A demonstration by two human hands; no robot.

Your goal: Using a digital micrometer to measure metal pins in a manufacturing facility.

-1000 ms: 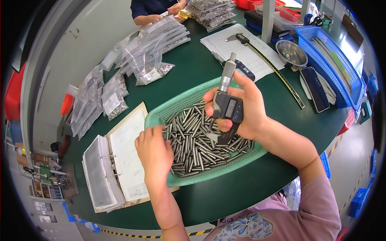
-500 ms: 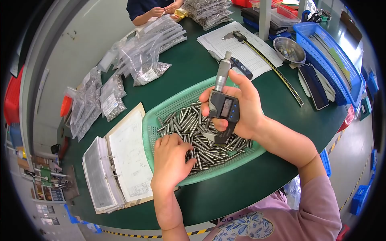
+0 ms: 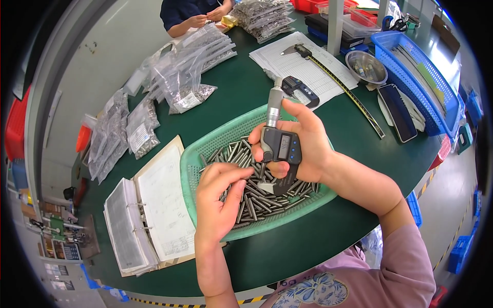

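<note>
My right hand (image 3: 308, 141) is wrapped round a digital micrometer (image 3: 280, 146), its silver thimble pointing up and its dark frame hanging over the pins. Below it is a green perforated basket (image 3: 205, 141) holding a heap of short steel pins (image 3: 262, 203). My left hand (image 3: 218, 192) is over the basket's left part, fingers bent and thumb drawn in beneath them. Its fingertips are close to the micrometer's frame; whatever lies between them is too small or hidden to make out.
Left of the basket lies an open ring binder (image 3: 164, 205). Bags of metal parts (image 3: 187, 97) stand behind. Further right are a caliper (image 3: 334, 74), a second micrometer (image 3: 300, 90), a steel bowl (image 3: 367, 66), a phone (image 3: 397, 113) and a blue basket (image 3: 416, 77). A person's hands (image 3: 208, 18) work at the far side.
My left hand has lifted from among the pins, its fingers swinging right toward the micrometer. My right hand has brought the micrometer slightly left and turned it more upright.
</note>
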